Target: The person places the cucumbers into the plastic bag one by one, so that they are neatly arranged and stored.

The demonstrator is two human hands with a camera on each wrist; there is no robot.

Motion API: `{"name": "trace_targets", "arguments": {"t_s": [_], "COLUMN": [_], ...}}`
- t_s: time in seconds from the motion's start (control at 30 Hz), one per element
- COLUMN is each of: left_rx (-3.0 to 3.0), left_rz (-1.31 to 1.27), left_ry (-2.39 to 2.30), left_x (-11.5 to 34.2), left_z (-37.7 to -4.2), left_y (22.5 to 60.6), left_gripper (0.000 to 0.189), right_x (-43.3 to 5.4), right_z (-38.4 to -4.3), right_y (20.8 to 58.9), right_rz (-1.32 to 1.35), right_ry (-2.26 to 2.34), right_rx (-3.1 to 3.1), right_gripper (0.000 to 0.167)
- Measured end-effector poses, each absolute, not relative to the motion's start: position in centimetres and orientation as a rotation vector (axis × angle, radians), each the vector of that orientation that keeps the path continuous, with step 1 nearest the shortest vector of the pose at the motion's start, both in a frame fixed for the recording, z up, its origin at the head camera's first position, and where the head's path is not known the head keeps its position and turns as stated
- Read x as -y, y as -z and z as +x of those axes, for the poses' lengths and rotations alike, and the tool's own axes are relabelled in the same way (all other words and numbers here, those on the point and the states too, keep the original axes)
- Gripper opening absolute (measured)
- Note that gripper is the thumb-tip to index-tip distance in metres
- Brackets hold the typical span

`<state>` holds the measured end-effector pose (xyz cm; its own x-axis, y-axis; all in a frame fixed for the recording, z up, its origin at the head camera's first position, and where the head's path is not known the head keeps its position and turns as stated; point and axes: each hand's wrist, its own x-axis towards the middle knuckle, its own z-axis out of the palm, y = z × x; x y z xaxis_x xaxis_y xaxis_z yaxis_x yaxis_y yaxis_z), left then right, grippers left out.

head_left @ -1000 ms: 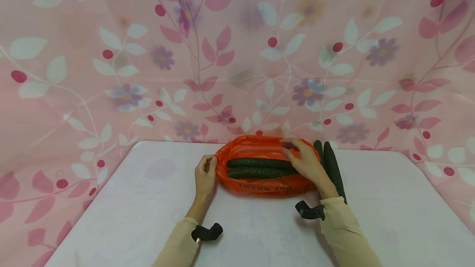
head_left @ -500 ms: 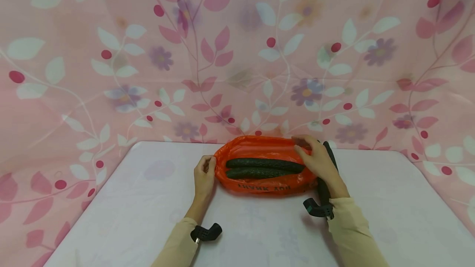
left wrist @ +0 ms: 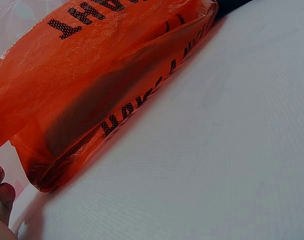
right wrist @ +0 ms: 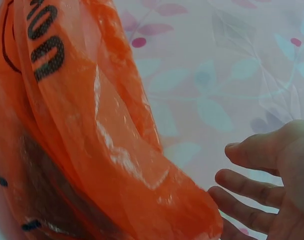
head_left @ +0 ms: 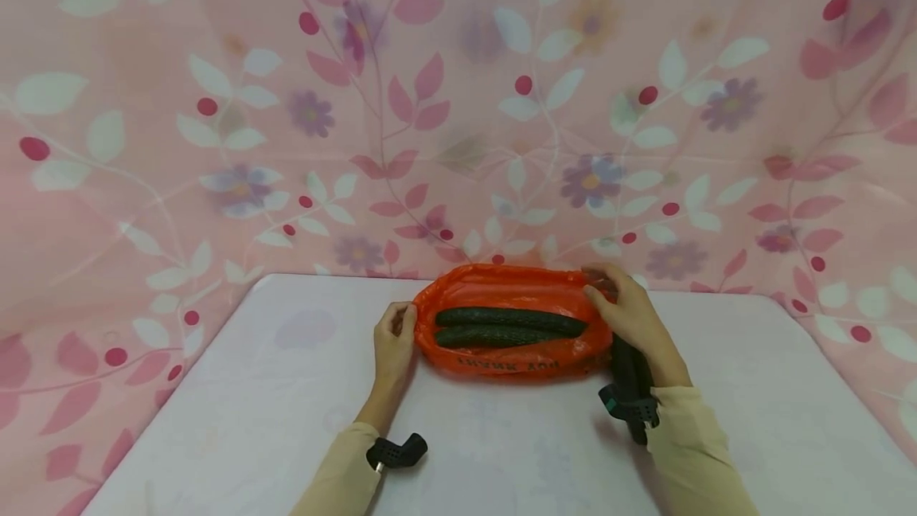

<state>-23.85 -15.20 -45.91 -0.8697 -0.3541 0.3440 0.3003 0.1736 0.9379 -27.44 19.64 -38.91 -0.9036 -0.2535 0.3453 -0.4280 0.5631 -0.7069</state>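
An orange-red plastic bag (head_left: 494, 365) with black lettering lies on its base, mouth up, near the table's far edge. Two dark green cucumbers (head_left: 509, 317) rest side by side inside it. My left hand (head_left: 394, 341) pinches the bag's left rim between thumb and fingers; only its fingertips show in the left wrist view. Beside the right end of the bag is my right hand (head_left: 630, 313), its fingers (right wrist: 249, 187) loosely extended and holding nothing, the tips close to the plastic. More cucumbers (head_left: 626, 369) lie on the table under the right forearm, partly hidden by it.
The white-covered table (head_left: 501, 452) stretches around the bag. A pink floral curtain (head_left: 458, 102) hangs directly behind its far edge. Black wrist cameras (head_left: 397, 451) are strapped over both beige sleeves.
My right hand has moved right, from over the bag's opening to beside its right end, uncovering the right ends of the cucumbers inside. My left hand has stayed at the left rim.
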Motion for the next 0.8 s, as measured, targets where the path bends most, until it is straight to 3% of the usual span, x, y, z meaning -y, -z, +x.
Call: {"name": "trace_targets", "arguments": {"t_s": [0.5, 0.8], "left_rx": [1.975, 1.974], "left_rz": [0.052, 0.029], "left_ry": [1.763, 1.765], "left_x": [14.8, 14.7], "left_z": [-22.9, -22.9], "left_y": [44.5, 44.5], "left_gripper": [0.02, 0.019], "right_x": [-21.6, -23.5], "right_z": [-27.5, -27.1], "right_y": [39.3, 39.2], "right_rz": [0.524, 0.386], "right_ry": [-1.184, -1.149], "right_rx": [2.616, 2.773], "right_gripper": [0.035, 0.043]}}
